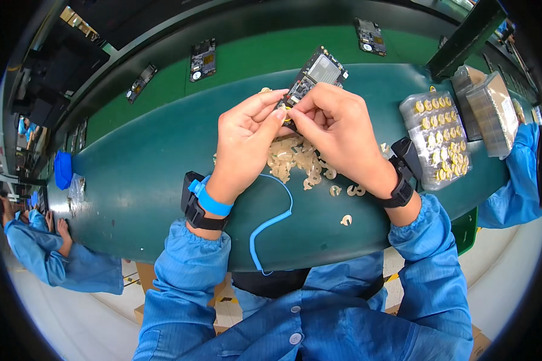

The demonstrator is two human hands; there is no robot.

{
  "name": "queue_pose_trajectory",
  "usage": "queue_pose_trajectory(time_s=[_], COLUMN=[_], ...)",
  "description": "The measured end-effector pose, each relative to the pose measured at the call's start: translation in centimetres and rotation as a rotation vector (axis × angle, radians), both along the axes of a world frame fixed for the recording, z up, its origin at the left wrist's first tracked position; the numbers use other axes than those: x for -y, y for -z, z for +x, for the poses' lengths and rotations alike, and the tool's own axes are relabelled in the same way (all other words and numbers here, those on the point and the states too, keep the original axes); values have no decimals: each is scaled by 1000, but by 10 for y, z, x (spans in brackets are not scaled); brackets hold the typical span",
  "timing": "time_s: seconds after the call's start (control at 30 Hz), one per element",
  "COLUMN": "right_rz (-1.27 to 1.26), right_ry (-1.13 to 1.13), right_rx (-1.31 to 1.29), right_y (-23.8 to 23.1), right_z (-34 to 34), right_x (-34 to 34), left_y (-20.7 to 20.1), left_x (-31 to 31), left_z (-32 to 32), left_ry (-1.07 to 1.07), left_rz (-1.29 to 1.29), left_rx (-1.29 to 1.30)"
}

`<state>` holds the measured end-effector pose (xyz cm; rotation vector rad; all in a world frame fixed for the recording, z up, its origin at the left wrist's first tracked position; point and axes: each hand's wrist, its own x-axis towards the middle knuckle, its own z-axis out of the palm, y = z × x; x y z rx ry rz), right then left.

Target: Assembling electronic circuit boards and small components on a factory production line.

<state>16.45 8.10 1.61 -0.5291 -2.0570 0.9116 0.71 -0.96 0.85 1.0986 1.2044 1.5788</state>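
Note:
My left hand grips the near end of a dark circuit board with a silver shield plate, held tilted above the table. At that end, by my left thumb, shows a small yellow-edged piece, mostly covered by fingers. My right hand has its thumb and fingertips pinched together against the board; what lies between them is hidden. Under both hands spreads a pile of beige C-shaped paper pieces. A blue coiled cord runs near the blue band on my left wrist.
At the right, a clear plastic tray holds several yellow-edged coin cells, beside stacked clear boxes. Beyond the green table, more boards lie on a green strip. A blue bin stands left; blue-sleeved people sit on both sides.

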Motion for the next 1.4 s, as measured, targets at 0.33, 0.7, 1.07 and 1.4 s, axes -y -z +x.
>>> queue_pose_trajectory(time_s=[0.33, 0.7, 1.07, 1.4], right_rz=[-21, -46, -170, -240], right_ry=[1, 100, 190, 99], right_rx=[-10, -111, -137, 3], right_y=[2, 3, 4, 10], right_z=[-2, -5, -3, -4], right_x=[0, 2, -4, -7], left_y=[2, -5, -8, -8], left_x=[-2, -1, -3, -2], left_z=[-3, -5, -11, -10], left_ry=[35, 1, -118, -7], left_rz=[4, -4, 110, 128], left_rx=[72, 99, 98, 227])
